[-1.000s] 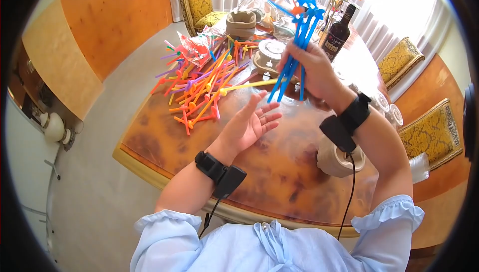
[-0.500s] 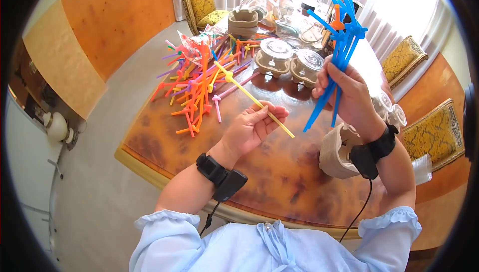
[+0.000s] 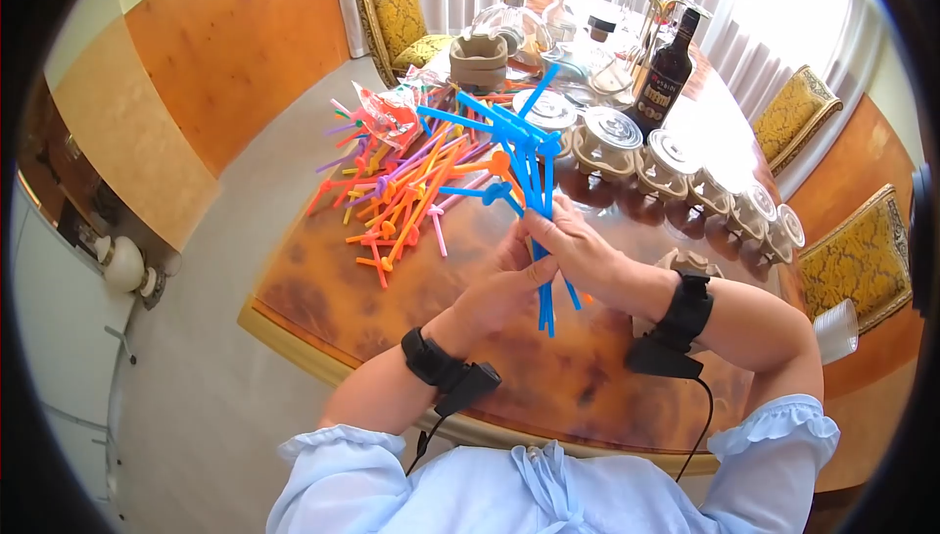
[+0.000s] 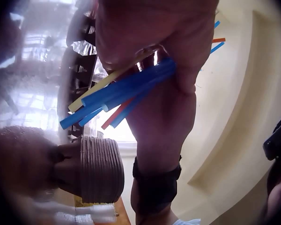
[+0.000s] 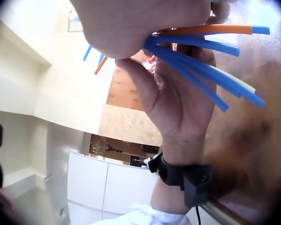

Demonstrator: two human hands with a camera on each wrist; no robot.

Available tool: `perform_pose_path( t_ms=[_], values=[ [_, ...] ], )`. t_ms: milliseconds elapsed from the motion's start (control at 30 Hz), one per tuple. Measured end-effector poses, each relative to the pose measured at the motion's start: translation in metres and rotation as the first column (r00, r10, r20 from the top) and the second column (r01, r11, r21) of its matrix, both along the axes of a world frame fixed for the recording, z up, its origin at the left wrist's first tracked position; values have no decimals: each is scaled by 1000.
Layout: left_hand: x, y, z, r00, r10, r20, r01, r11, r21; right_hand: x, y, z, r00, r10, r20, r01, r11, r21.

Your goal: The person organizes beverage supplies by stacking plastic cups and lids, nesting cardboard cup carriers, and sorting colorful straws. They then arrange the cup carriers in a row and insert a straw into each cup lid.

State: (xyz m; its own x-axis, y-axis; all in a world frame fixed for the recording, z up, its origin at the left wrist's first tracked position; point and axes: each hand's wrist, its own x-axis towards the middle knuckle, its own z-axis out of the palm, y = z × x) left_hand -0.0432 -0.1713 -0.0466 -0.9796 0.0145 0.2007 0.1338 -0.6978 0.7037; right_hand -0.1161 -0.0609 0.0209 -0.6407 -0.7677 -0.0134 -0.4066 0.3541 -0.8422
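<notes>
Both hands meet at a bundle of blue straws (image 3: 534, 177) over the table in the head view. The right hand (image 3: 602, 260) grips the bundle at its middle, thumb across the front. From the other side the left hand (image 3: 494, 289) holds it, its thumb against the straws and its fingers partly hidden behind. Knotted upper parts fan out above the hands, with an orange knot (image 3: 500, 164) among them. In the left wrist view, a pale yellow straw (image 4: 96, 89) and an orange straw (image 4: 116, 114) lie beside the blue lower ends; the right wrist view shows an orange straw (image 5: 220, 30) too.
A pile of coloured straws (image 3: 401, 203) and a red-and-clear wrapper (image 3: 390, 115) lie left. Lidded cups (image 3: 612, 133) in cardboard holders line the right side, near a dark bottle (image 3: 668, 74). Another cardboard holder (image 3: 690, 262) stands behind the right forearm.
The right hand has brought the blue bundle down and left to the left hand. The left hand took hold of a yellow straw from the pile side and now holds the bundle too.
</notes>
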Motion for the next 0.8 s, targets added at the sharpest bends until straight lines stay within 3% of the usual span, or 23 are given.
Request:
perform_pose_path(
  t_ms=[100, 167, 267, 367, 533, 633, 700, 767, 800],
  values=[
    [2, -9, 4, 998, -27, -62, 28, 1000, 4, 6, -3, 10, 999, 17, -45, -13, 997, 77],
    [0, -13, 0, 997, -76, -4, 76, 997, 22, 5, -4, 17, 988, 31, -150, -11, 991, 136],
    [0, -7, 1, 998, -57, 13, 56, 996, 63, 0, -5, 6, 984, -121, -127, 101, 983, -156],
    [-3, -9, -4, 999, -38, 0, 38, 998, 41, -15, 0, 28, 996, 2, 87, 21, 966, -258],
    [-4, -16, -2, 988, 96, 124, -104, 992, 65, -32, 0, 32, 960, 9, 281, 76, 954, -290],
    [-9, -23, -8, 976, 156, 155, -167, 984, 66, -61, 4, 58, 927, -93, 362, 230, 905, -357],
    [-11, -24, -8, 954, 221, 202, -237, 970, 58, -84, -7, 89, 980, -197, -4, 150, 761, -631],
    [-12, -24, -10, 957, 230, 178, -240, 970, 35, -135, -14, 103, 925, -288, -248, 47, 734, -678],
    [-11, -23, -9, 956, 233, 179, -242, 970, 32, -150, -20, 106, 908, -309, -283, 49, 748, -662]
  ],
)
